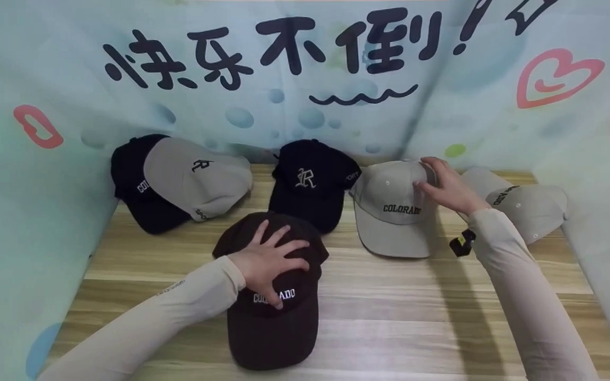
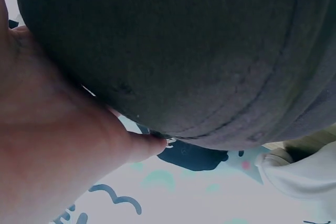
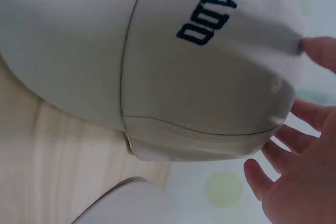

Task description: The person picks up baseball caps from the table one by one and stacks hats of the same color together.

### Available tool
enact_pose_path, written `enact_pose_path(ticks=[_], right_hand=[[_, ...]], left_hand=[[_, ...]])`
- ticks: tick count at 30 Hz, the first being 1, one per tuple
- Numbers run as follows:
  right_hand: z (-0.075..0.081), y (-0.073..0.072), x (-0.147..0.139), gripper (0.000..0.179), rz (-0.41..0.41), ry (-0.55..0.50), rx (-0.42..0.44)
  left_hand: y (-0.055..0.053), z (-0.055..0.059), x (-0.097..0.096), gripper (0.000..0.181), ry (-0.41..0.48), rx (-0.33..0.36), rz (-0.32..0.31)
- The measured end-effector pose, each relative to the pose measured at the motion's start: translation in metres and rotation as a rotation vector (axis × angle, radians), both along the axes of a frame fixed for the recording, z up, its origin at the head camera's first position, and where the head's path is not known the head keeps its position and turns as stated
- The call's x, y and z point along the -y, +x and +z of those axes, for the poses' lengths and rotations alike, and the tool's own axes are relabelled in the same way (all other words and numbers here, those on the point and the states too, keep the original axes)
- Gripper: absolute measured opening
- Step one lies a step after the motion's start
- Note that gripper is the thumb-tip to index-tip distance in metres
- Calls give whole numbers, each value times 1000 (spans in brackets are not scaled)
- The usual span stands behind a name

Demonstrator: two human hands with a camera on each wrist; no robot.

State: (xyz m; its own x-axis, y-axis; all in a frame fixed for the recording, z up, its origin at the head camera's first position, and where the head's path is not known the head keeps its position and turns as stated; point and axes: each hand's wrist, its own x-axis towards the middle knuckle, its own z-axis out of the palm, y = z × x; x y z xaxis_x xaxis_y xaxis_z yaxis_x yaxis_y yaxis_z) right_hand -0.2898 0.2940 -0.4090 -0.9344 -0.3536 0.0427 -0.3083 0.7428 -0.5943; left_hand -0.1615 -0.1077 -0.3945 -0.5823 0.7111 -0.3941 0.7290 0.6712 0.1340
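A dark brown baseball cap (image 1: pixel 273 338) with white COLORADO lettering lies at the front, brim toward me. Spread across its crown, my left hand (image 1: pixel 272 264) rests with fingers apart; the left wrist view shows the dark crown (image 2: pixel 173 56) close up against the palm. Farther back on the right sits a beige COLORADO cap (image 1: pixel 395 233), brim forward. My right hand (image 1: pixel 450 185) touches the upper right of that crown with thumb and fingertips, fingers loosely extended. In the right wrist view the beige cap (image 3: pixel 205 93) stands beside the fingers, the palm apart from it.
At the back left, a beige cap (image 1: pixel 188 180) overlaps a navy cap (image 1: pixel 149 214). A navy cap with an R (image 1: pixel 310 185) stands at back centre. Another beige cap (image 1: pixel 538 211) lies tilted at far right. Printed cloth walls (image 1: pixel 284 121) surround the wooden surface (image 1: pixel 389 328).
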Motion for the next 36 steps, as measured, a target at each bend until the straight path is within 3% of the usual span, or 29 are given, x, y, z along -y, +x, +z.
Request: enact_pose_path(ticks=[5, 11, 16, 21, 28, 36], right_hand=[[3, -9, 5, 66, -18, 61, 91], [8, -10, 10, 69, -57, 55, 124], [16, -11, 13, 62, -79, 53, 153], [29, -6, 14, 42, -81, -21, 173], [52, 11, 17, 26, 56, -144, 214], [82, 43, 35, 22, 240, -41, 156]], left_hand=[[2, 0, 8, 75, 16, 11, 12], [3, 1, 13, 74, 14, 19, 26], [3, 1, 15, 75, 10, 31, 33], [3, 1, 17, 75, 12, 43, 41], [2, 2, 19, 74, 11, 38, 39], [2, 1, 25, 74, 26, 44, 42]])
